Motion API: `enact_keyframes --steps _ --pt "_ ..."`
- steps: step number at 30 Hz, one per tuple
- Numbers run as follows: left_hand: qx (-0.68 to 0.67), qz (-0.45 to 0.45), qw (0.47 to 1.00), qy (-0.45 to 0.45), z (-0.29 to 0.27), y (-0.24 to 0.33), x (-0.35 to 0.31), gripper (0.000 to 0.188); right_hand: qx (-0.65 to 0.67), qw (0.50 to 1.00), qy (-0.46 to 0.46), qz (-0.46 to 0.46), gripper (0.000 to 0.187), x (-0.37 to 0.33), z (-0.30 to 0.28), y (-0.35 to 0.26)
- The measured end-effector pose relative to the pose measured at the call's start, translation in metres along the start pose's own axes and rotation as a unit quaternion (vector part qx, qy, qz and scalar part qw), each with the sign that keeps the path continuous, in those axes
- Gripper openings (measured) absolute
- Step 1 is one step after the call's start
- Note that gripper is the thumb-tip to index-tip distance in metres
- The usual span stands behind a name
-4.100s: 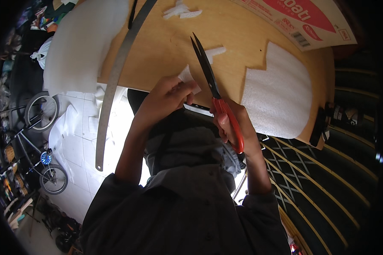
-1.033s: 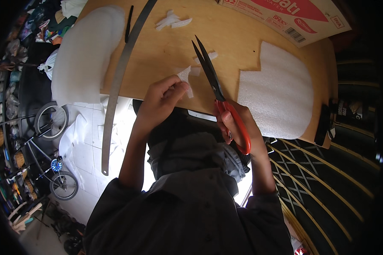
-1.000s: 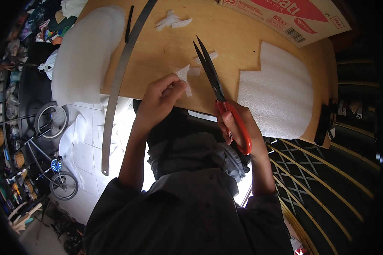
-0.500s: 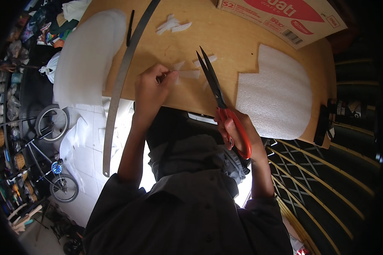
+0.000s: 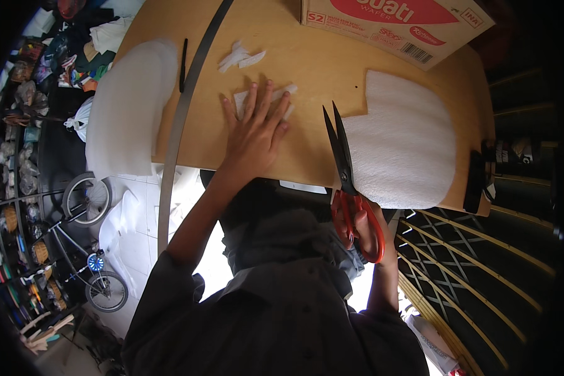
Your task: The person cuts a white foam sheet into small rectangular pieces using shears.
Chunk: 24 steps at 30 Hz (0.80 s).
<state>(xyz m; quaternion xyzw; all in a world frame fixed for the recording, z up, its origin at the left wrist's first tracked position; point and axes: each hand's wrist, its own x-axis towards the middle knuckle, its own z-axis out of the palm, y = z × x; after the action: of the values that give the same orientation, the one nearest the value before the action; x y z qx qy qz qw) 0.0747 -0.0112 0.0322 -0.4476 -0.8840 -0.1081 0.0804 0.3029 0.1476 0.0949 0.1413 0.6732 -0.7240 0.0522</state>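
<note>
My left hand (image 5: 255, 136) lies flat on the wooden table with its fingers spread. Under and around those fingers are small white foam scraps (image 5: 239, 100), partly hidden by the hand. A second little pile of white scraps (image 5: 237, 57) lies just beyond. My right hand (image 5: 366, 229) is wrapped round the red handles of a pair of scissors (image 5: 343, 156), at the table's near edge. The black blades point up and away, slightly apart. Beside them on the right lies a white foam sheet (image 5: 407, 141) with a notch cut at its upper left corner.
A long metal ruler (image 5: 183, 116) runs over the table's left part, its near end past the edge. Left of it are a black pen (image 5: 183, 66) and stacked white foam sheets (image 5: 128, 106). A cardboard box (image 5: 395, 28) stands at the far right. A bicycle (image 5: 84, 232) is on the floor at left.
My left hand has opened from a pinch and spread flat over the scraps, moving right and a little nearer. The right hand has drawn the scissors nearer and to the right.
</note>
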Motion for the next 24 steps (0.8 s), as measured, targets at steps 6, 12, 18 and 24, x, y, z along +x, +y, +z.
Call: enact_keyframes --steps 6,12,18,24 --pt "0.024 -0.054 0.991 0.12 0.006 -0.029 0.05 0.05 0.024 0.999 0.019 -0.01 0.088 -0.023 -0.008 0.017" --pt "-0.09 0.012 0.986 0.139 -0.017 0.044 0.05 0.036 0.069 0.996 0.057 0.01 0.092 -0.059 -0.016 0.035" --pt "-0.172 0.089 0.981 0.004 -0.004 0.087 0.054 0.065 0.093 0.991 0.098 0.02 0.095 -0.075 -0.017 0.04" --pt "-0.298 0.064 0.95 -0.062 0.008 0.089 0.069 0.044 0.102 0.99 0.086 0.04 0.086 -0.069 -0.017 0.044"
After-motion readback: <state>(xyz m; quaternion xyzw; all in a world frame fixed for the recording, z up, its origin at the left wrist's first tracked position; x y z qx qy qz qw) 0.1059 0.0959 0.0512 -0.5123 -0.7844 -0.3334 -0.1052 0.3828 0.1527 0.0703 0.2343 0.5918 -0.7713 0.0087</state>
